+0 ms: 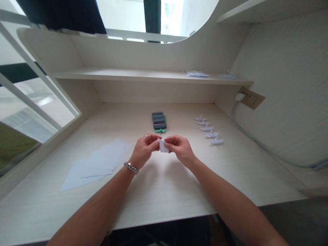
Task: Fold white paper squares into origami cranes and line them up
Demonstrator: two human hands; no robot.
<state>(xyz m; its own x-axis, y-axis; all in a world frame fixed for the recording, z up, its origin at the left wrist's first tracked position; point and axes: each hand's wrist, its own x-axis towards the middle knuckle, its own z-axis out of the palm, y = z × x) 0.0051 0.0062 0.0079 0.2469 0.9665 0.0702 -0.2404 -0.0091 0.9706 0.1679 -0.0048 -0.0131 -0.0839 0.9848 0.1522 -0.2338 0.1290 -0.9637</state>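
Note:
Between both hands, a small piece of folded white paper [163, 147] is held above the middle of the desk. My left hand [144, 147], with a ring and a chain bracelet, pinches its left edge. On the opposite edge, the thumb and fingers of my right hand [181, 147] are closed. The fingertips cover parts of the paper, so its full fold shape is hidden. To the right, several white paper cranes [212, 135] stand in a slanting row. Loose sheets of white paper [110, 155] lie overlapping on the left.
Just beyond the hands lies a phone [159, 122] with a blurred screen and a green edge. Folded papers [197, 74] rest on the shelf [133, 73] at the back. A grey cable [252, 136] runs from the wall socket [252, 98] down the right side.

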